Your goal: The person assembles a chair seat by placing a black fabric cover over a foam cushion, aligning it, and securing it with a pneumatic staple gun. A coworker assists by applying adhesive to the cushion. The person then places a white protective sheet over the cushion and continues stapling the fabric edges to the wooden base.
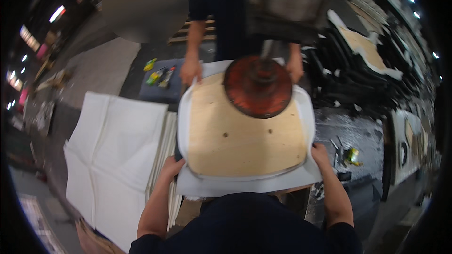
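Note:
A curved plywood panel with small holes lies in front of me, bordered by white padding and pale sheet material. My left hand is closed on the padding's near left edge. At the opposite edge my right hand grips the same padding, its fingertips partly hidden. Over the far part of the panel hangs a round red press disc on a metal rod; whether it touches the wood I cannot tell. Across from me a co-worker's hands hold the far edge.
White padding sheets are stacked at my left. Behind them, a grey surface carries yellow-green tools. To the right, a dark worktable holds a yellow-green item. Black curved pieces are piled beyond it.

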